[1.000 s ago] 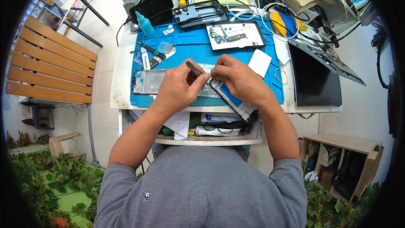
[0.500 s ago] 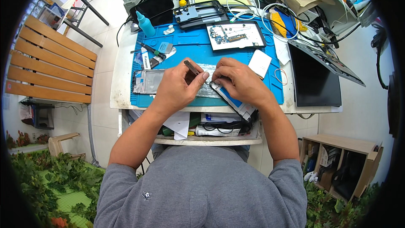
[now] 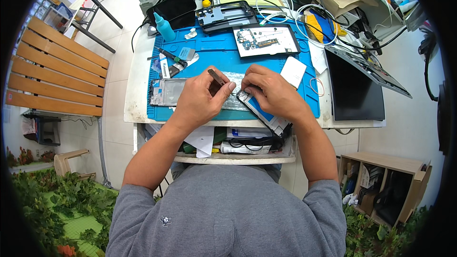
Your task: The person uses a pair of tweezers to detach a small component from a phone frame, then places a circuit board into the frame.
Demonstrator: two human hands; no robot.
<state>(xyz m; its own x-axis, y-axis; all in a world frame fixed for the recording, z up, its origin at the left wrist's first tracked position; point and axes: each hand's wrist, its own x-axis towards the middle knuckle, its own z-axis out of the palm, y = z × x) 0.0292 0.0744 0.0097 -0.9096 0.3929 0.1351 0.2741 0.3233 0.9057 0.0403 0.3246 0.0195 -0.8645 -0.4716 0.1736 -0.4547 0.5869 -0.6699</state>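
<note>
My left hand (image 3: 200,100) is closed on dark tweezers (image 3: 215,77) over the middle of the blue mat (image 3: 212,59). My right hand (image 3: 272,95) pinches at the upper end of an opened phone (image 3: 273,123) with a blue panel, lying slanted toward the front edge; whatever is between those fingertips is too small to make out. Under the phone and my hands is clear bubble wrap (image 3: 233,107). Left of my left hand lies a silver phone frame (image 3: 166,93). A white rectangular piece (image 3: 293,71) sits beside my right hand.
A blue bottle (image 3: 164,31), screwdriver (image 3: 173,58), white tray with circuit boards (image 3: 266,43) and black phone housing (image 3: 221,16) occupy the back. Tangled cables (image 3: 323,19) crowd the back right, beside an open laptop (image 3: 357,90). An open drawer (image 3: 214,157) sits below the desk edge.
My right fingertips have shifted slightly at the phone's upper end. My left hand and the tweezers stay in about the same place.
</note>
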